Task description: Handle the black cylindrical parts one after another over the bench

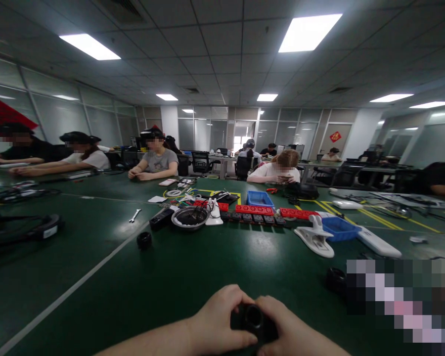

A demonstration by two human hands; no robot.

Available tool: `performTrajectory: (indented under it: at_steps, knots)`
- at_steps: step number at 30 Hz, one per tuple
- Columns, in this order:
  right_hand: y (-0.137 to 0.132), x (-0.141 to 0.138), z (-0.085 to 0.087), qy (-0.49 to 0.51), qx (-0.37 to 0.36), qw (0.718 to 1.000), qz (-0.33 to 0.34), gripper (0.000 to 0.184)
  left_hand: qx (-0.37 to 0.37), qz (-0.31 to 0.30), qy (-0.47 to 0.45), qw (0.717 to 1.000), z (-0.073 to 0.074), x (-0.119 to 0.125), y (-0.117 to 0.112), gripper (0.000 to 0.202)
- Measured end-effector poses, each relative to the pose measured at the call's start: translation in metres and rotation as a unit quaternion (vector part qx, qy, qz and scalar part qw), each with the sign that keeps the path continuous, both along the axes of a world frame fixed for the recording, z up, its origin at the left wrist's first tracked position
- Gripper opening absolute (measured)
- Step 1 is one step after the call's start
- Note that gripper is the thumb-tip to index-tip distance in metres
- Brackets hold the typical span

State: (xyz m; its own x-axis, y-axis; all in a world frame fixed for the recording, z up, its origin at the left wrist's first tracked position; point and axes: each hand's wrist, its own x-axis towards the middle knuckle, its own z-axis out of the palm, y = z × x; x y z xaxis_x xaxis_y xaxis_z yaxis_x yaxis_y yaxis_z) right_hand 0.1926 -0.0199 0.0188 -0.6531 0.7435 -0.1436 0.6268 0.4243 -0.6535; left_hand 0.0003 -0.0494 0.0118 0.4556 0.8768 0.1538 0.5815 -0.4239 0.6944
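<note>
Low in the head view, my left hand and my right hand close around a black part with a round hole. It looks cylindrical on top; its lower portion is dark and partly covered by my fingers, so its exact kind is unclear. Both thumbs and index fingers press on it from either side, just above the green table. A small black ring-like part sits farther off to the left. Another black round part lies to the right, beside a pixelated area.
Across the table's middle are a wrench, a round dark dish with wires, red socket strips, blue trays and a white clamp-like stand. Headphone-like gear lies left. Several people sit around the far edge.
</note>
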Motion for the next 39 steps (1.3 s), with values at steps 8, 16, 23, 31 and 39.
performTrajectory:
  at_steps: [8, 16, 23, 31, 39]
  knots:
    - [0.0, 0.002, 0.012, 0.016, -0.048, 0.998, 0.023, 0.043, 0.016, -0.047, 0.019, 0.999, 0.002, -0.001, 0.002, 0.049]
    - [0.003, 0.004, 0.014, 0.014, -0.047, 0.998, 0.047, 0.033, 0.022, -0.041, 0.012, 0.999, -0.001, -0.002, 0.002, 0.047]
    - [0.01, 0.004, -0.001, -0.007, -0.01, 1.0, 0.022, 0.037, 0.035, -0.049, 0.006, 0.998, -0.005, -0.001, 0.002, 0.048]
    - [-0.005, -0.014, -0.017, -0.076, 0.16, 0.982, -0.067, 0.039, -0.006, 0.084, 0.016, 0.996, 0.003, 0.015, -0.011, 0.035]
    - [0.0, -0.003, -0.009, 0.05, 0.105, 0.993, 0.033, 0.058, -0.015, 0.006, 0.008, 1.0, 0.007, 0.004, -0.003, 0.037]
